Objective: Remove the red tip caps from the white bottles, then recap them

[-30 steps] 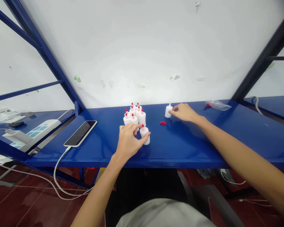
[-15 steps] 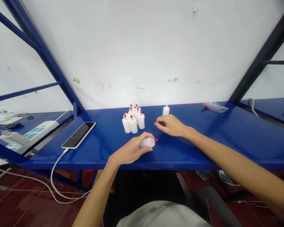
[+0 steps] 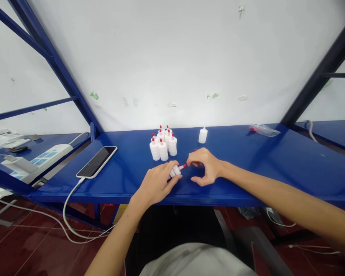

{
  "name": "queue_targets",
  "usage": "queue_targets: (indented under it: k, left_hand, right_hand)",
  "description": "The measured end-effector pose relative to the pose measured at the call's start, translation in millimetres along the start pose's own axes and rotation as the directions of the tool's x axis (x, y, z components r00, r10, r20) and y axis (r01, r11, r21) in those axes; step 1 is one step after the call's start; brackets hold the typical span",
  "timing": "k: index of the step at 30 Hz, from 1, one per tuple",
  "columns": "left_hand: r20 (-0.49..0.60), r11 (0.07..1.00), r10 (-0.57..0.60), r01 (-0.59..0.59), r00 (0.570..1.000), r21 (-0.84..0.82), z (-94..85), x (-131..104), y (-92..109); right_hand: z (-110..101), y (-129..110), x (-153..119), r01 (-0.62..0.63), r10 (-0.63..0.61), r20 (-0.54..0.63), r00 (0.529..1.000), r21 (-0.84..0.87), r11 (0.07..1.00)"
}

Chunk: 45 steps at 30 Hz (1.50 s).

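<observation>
My left hand (image 3: 158, 181) is closed around a white bottle (image 3: 176, 171) with a red tip, tilted so the tip points right. Just right of that tip, my right hand (image 3: 204, 165) has its thumb and fingers apart in a curve, holding nothing visible. A small red piece (image 3: 196, 150) shows behind the fingers of my right hand. Several white bottles with red tips (image 3: 163, 150) stand upright in a group beyond my left hand. One white bottle without a red tip (image 3: 202, 135) stands alone near the wall.
A phone (image 3: 97, 161) with a white cable lies on the left of the blue table (image 3: 132, 153). A clear plastic bag (image 3: 266, 130) with something red lies at the back right. At the far left are a power strip (image 3: 50, 156) and other items.
My right hand has moved nearer to me and its thumb has spread from the fingers. The lone bottle is now fully in view. The bottle in my left hand has shifted slightly left.
</observation>
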<state>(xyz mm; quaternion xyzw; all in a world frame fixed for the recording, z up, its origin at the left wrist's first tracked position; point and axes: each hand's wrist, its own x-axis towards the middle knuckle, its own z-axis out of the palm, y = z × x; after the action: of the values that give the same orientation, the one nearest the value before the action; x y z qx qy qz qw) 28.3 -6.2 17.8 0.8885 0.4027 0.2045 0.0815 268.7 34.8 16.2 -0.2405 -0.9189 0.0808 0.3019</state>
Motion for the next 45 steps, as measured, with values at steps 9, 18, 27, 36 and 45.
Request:
queue_targets:
  k: [9,18,27,36,45]
  left_hand:
    - [-0.073,0.997,0.007,-0.001,0.997,0.077,11.9,-0.8,-6.1]
    - [-0.093,0.944,-0.114,0.137,0.989,0.299,14.9,-0.3,6.2]
    - [-0.095,0.890,-0.215,0.235,0.972,0.390,18.3,2.9,21.5]
    - [-0.149,0.895,-0.251,0.288,0.957,0.342,20.1,5.5,24.2]
    - [-0.212,0.903,-0.250,0.307,0.945,0.302,22.8,0.3,18.5]
  right_hand:
    - [5.4,-11.7,8.8,0.030,0.000,0.125,0.992,-0.243,0.970]
    - [9.1,-17.1,9.7,0.040,0.129,0.332,0.934,-0.459,0.887]
    - [18.9,-33.2,21.2,-0.072,0.343,0.309,0.887,-0.642,0.764]
    - [20.8,-37.9,28.6,-0.128,0.399,0.286,0.871,-0.653,0.746]
    - [-48.0,28.2,5.2,-0.572,0.595,-0.189,0.781,-0.598,0.561]
